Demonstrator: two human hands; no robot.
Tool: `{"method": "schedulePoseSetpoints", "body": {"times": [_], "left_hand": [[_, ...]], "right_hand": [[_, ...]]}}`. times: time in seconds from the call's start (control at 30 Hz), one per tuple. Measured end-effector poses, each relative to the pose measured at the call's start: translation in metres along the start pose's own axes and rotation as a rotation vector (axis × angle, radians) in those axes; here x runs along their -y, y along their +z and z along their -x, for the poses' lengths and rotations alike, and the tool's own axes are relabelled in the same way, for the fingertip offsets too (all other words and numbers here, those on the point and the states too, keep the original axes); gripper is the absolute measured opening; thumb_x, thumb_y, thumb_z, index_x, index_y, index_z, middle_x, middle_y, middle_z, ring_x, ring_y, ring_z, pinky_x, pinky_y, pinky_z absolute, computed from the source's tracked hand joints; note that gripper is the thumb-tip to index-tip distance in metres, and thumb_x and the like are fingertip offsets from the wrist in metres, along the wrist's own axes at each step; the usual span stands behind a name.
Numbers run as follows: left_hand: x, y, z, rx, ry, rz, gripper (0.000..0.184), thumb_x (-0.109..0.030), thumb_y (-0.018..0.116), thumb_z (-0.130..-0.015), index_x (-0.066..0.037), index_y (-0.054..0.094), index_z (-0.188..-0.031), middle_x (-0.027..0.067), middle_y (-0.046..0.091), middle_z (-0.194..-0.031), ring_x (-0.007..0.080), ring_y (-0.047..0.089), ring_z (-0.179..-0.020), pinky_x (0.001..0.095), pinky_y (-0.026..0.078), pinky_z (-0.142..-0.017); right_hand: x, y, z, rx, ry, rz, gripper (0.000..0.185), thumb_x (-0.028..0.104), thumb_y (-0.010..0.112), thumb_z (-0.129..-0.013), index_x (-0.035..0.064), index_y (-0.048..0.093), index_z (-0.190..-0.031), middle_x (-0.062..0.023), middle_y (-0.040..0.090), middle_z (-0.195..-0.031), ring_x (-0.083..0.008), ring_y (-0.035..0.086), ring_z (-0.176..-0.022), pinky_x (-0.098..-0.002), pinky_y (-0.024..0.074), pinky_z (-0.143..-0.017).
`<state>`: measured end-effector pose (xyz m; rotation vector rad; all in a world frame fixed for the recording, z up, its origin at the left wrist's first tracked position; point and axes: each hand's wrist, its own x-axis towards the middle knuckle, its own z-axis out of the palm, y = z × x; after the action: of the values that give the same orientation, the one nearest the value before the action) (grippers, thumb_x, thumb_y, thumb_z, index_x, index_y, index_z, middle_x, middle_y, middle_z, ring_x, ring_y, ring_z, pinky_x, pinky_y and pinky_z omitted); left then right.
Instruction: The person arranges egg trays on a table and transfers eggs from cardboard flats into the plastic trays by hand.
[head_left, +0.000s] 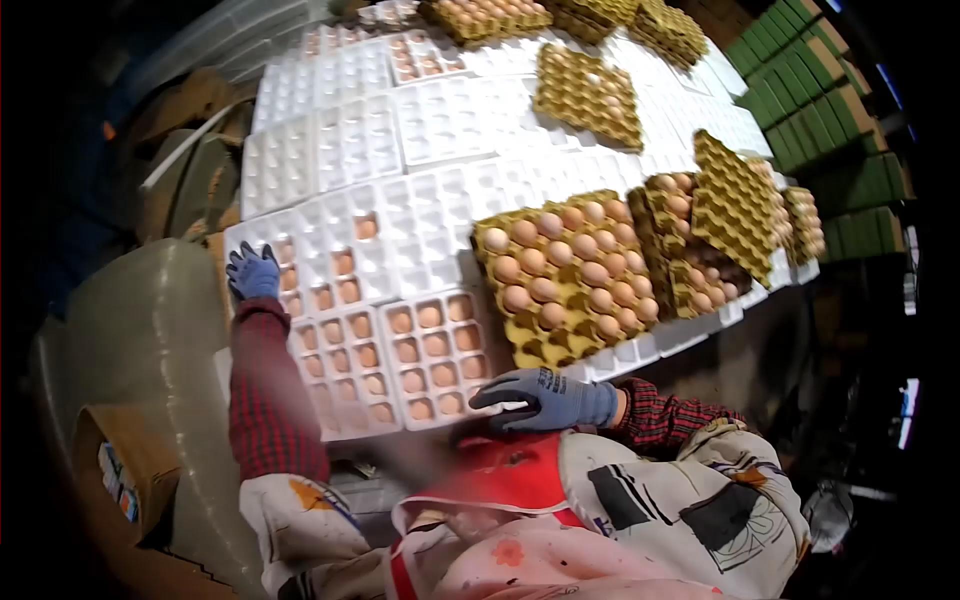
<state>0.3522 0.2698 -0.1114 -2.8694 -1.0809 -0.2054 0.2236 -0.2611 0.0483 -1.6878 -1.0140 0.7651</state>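
Note:
My left hand, in a blue-grey glove with dark fingertips, reaches over the left edge of a white tray, fingers apart, beside a column of eggs. No held object shows in it. My right hand, gloved alike, has its fingers curled together near the front right corner of a white tray filled with brown eggs. A small white piece shows under its fingers; I cannot make out what it is. Just beyond this hand lies a yellow-brown egg tray, most of its cups filled, several near its front left bare.
More white trays cover the table behind. At the right, stacked yellow-brown trays hold eggs, one empty tray leaning on them. Another tray lies farther back. Green stacks stand far right; a cardboard box is at lower left.

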Motion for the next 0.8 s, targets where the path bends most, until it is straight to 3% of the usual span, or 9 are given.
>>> {"method": "schedulePoseSetpoints", "body": {"times": [0.1, 0.13, 0.2, 0.3, 0.43, 0.57, 0.63, 0.7, 0.8], "left_hand": [[-0.087, -0.045, 0.065, -0.093, 0.551, 0.819, 0.046, -0.035, 0.069, -0.090, -0.003, 0.062, -0.123, 0.0137, 0.067, -0.111, 0.0296, 0.065, -0.095, 0.0406, 0.053, -0.083], [-0.125, -0.090, 0.116, 0.256, 0.424, 1.054, 0.041, -0.027, 0.074, -0.087, -0.003, 0.066, -0.119, 0.0126, 0.070, -0.101, 0.0225, 0.067, -0.089, 0.0313, 0.053, -0.082], [-0.176, -0.157, 0.203, 0.511, 0.703, 1.027, 0.030, -0.017, 0.072, -0.089, -0.004, 0.068, -0.115, 0.0081, 0.070, -0.102, 0.0156, 0.066, -0.085, 0.0287, 0.052, -0.078], [-0.223, -0.188, 0.279, 0.232, 1.089, 0.673, 0.036, -0.029, 0.074, -0.083, -0.008, 0.066, -0.111, 0.0114, 0.065, -0.100, 0.0274, 0.066, -0.085, 0.0391, 0.053, -0.075], [-0.242, -0.170, 0.297, 0.150, 1.032, 0.434, 0.041, -0.032, 0.074, -0.080, -0.009, 0.063, -0.113, 0.0116, 0.062, -0.104, 0.0315, 0.065, -0.090, 0.0420, 0.053, -0.075], [-0.233, -0.174, 0.289, 0.462, 0.642, 1.306, 0.035, -0.013, 0.075, -0.082, -0.002, 0.062, -0.113, 0.0113, 0.061, -0.106, 0.0185, 0.062, -0.096, 0.0321, 0.053, -0.079], [-0.241, -0.177, 0.293, 0.701, 0.396, 1.531, 0.038, -0.017, 0.078, -0.078, -0.004, 0.062, -0.110, 0.0149, 0.060, -0.105, 0.0270, 0.061, -0.099, 0.0369, 0.052, -0.082], [-0.258, -0.175, 0.295, 0.388, 0.919, 1.021, 0.049, -0.019, 0.078, -0.079, -0.003, 0.056, -0.120, 0.0133, 0.058, -0.109, 0.0262, 0.061, -0.096, 0.0363, 0.051, -0.086], [-0.289, -0.178, 0.327, 0.215, 0.927, 0.362, 0.044, -0.029, 0.070, -0.079, -0.008, 0.060, -0.116, 0.0122, 0.060, -0.107, 0.0300, 0.062, -0.096, 0.0439, 0.051, -0.077]], "right_hand": [[0.004, -0.039, 0.061, -0.164, 0.198, 0.249, 0.038, 0.021, 0.074, -0.085, 0.0087, 0.065, -0.120, -0.0139, 0.066, -0.111, -0.0323, 0.065, -0.100, -0.0396, 0.0519, -0.086], [-0.002, -0.052, 0.072, -0.262, 0.200, 0.414, 0.039, 0.020, 0.075, -0.082, 0.0093, 0.066, -0.119, -0.0131, 0.066, -0.111, -0.0316, 0.064, -0.101, -0.0399, 0.0518, -0.086], [-0.010, -0.069, 0.079, -0.416, 0.184, 0.641, 0.043, 0.017, 0.077, -0.077, 0.0105, 0.065, -0.118, -0.0107, 0.065, -0.117, -0.0303, 0.063, -0.103, -0.0404, 0.0517, -0.086], [-0.032, -0.077, 0.053, -0.358, 0.081, 0.844, 0.033, 0.020, 0.071, -0.079, 0.0146, 0.064, -0.111, -0.0067, 0.061, -0.110, -0.0266, 0.064, -0.093, -0.0401, 0.0505, -0.079], [-0.058, -0.081, 0.036, -0.364, -0.011, 0.824, 0.029, 0.019, 0.071, -0.079, 0.0135, 0.065, -0.106, -0.0069, 0.061, -0.099, -0.0270, 0.064, -0.087, -0.0378, 0.0519, -0.071], [-0.059, -0.104, 0.053, -0.743, 0.092, -0.218, 0.031, 0.017, 0.075, -0.084, 0.0041, 0.066, -0.111, -0.0042, 0.063, -0.103, -0.0116, 0.060, -0.089, -0.0270, 0.0499, -0.077], [-0.052, -0.132, 0.055, -0.707, 0.290, -0.562, 0.034, 0.014, 0.076, -0.083, 0.0033, 0.066, -0.113, -0.0024, 0.063, -0.103, -0.0107, 0.059, -0.090, -0.0264, 0.0493, -0.078], [-0.070, -0.150, 0.034, -0.566, 0.102, 0.015, 0.032, 0.023, 0.072, -0.087, 0.0088, 0.065, -0.115, -0.0039, 0.063, -0.102, -0.0149, 0.063, -0.090, -0.0291, 0.0502, -0.073], [-0.077, -0.158, -0.002, -0.288, 0.168, 1.123, 0.027, 0.029, 0.071, -0.078, 0.0116, 0.068, -0.098, -0.0095, 0.065, -0.105, -0.0280, 0.066, -0.096, -0.0413, 0.0533, -0.076]]}}
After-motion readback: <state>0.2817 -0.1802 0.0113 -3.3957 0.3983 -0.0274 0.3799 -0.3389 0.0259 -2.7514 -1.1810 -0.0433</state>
